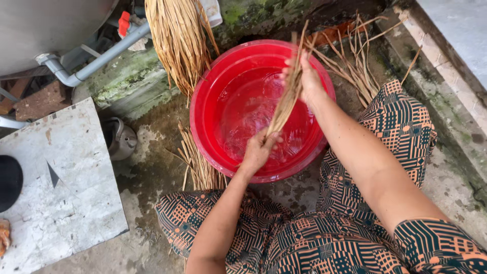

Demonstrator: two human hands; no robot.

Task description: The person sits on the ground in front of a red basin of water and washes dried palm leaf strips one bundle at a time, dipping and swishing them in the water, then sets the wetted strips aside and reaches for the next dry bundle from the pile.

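Both hands, left hand and right hand, have fingers clamped on the straw bundle over the red basin; wet stalks may slip

No packages, labels, signs or screens observed anywhere in view.

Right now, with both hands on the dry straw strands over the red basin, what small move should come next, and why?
Probably lower the tan straw bundle, gripped by left hand and right hand, into the round red plastic basin: its water lies just beneath.
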